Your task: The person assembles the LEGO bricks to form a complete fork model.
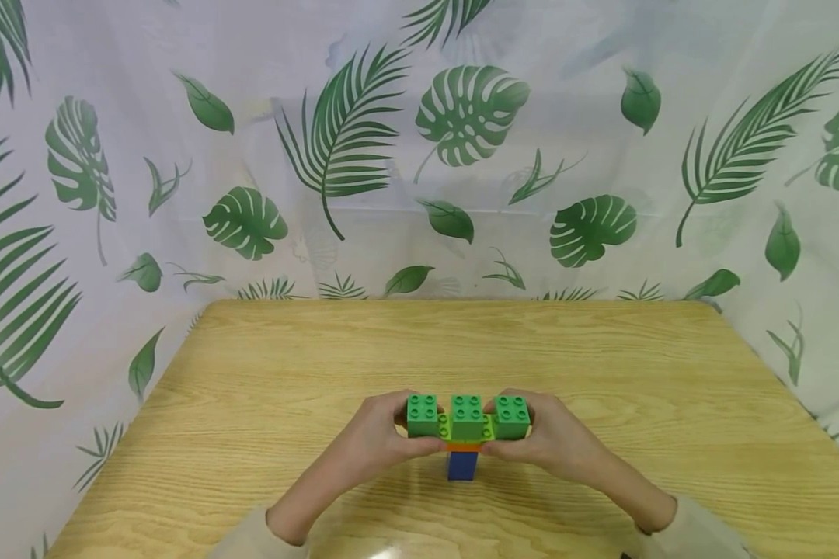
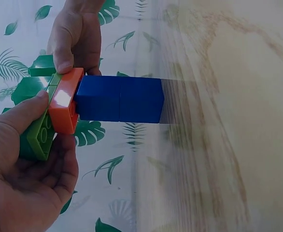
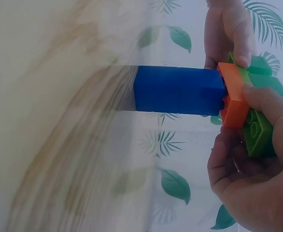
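Observation:
A toy brick build stands upright on the table between both hands. Two blue bricks (image 2: 122, 99) form its column, with an orange brick (image 2: 65, 104) above them. Over that, a lime green brick layer (image 3: 257, 133) stretches out to both sides. Three green bricks (image 1: 467, 424) sit on top in a row, spaced apart. My left hand (image 1: 381, 436) grips the left end of the upper layers, its thumb along the near side. From the other side my right hand (image 1: 548, 435) holds the right end in the same way. The fingers behind the build are partly hidden.
The wooden table (image 1: 287, 357) reaches back to a pale curtain (image 1: 496, 256) printed with green leaves. More of this sheeting hangs along the table's left and right edges. Light sleeves (image 1: 695, 528) cover the forearms.

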A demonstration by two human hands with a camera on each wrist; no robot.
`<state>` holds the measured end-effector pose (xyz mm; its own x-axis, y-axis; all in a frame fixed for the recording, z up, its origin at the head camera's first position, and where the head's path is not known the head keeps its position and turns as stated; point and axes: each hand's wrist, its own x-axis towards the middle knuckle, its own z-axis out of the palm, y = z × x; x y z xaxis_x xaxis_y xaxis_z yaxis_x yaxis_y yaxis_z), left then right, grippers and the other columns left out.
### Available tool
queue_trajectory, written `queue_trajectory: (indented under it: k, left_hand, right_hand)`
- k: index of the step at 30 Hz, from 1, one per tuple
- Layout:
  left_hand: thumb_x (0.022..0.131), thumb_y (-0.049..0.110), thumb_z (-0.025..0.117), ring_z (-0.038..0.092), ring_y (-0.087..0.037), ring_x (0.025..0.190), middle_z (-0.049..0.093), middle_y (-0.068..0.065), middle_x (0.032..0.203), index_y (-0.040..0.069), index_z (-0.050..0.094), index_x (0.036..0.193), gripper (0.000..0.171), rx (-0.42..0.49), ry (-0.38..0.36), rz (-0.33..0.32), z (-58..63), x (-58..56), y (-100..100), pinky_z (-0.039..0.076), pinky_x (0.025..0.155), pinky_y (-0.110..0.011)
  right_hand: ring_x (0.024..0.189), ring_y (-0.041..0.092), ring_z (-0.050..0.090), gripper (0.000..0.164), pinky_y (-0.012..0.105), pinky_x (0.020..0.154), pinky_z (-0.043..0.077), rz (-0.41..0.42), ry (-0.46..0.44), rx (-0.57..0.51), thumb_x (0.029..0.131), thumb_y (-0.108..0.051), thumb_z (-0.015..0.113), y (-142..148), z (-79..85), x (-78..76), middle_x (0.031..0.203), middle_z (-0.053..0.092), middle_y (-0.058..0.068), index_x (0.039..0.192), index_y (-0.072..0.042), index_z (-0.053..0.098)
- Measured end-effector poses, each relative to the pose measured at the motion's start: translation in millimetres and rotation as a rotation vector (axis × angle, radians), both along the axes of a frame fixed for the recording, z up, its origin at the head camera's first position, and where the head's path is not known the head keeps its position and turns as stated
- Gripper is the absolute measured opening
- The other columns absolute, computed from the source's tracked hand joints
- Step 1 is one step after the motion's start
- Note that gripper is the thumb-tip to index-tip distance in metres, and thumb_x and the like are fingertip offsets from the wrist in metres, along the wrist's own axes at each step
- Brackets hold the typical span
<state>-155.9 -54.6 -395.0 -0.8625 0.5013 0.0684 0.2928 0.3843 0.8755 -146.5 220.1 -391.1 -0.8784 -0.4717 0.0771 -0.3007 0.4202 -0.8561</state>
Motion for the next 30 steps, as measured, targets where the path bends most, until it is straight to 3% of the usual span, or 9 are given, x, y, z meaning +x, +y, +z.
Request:
queue_trajectory:
  k: [13, 24, 30]
  left_hand:
    - [0.087, 0.02, 0.086, 0.065, -0.013, 0.091, 0.074, 0.003, 0.102, 0.009, 0.074, 0.114, 0.032, 0.104, -0.097, 0.036, -5.7, 3.8, -0.8, 0.053, 0.073, -0.024]
    - [0.087, 0.02, 0.086, 0.068, -0.014, 0.093, 0.072, 0.004, 0.1, 0.01, 0.073, 0.112, 0.03, 0.07, -0.016, 0.013, -2.3, 2.1, 0.5, 0.056, 0.072, -0.025]
    - [0.087, 0.02, 0.087, 0.069, -0.015, 0.095, 0.072, 0.002, 0.102, 0.008, 0.073, 0.112, 0.031, 0.071, -0.024, 0.013, 1.2, 3.1, 3.8, 0.056, 0.073, -0.025]
  right_hand:
    - [0.089, 0.01, 0.066, 0.035, 0.027, 0.073, 0.057, 0.025, 0.076, 0.052, 0.084, -0.017, 0.088, -2.1, 5.5, -2.3, 0.101, 0.072, 0.001, 0.11, -0.004, 0.069]
    - [0.083, 0.01, 0.064, 0.039, 0.027, 0.068, 0.056, -0.007, 0.081, 0.074, 0.083, -0.019, 0.09, -0.9, 4.7, -3.6, 0.102, 0.072, 0.004, 0.111, -0.002, 0.069]
    - [0.082, 0.01, 0.064, 0.038, 0.027, 0.068, 0.056, -0.009, 0.066, 0.07, 0.083, -0.019, 0.089, 1.5, 3.9, -3.9, 0.1, 0.071, 0.003, 0.111, -0.002, 0.069]
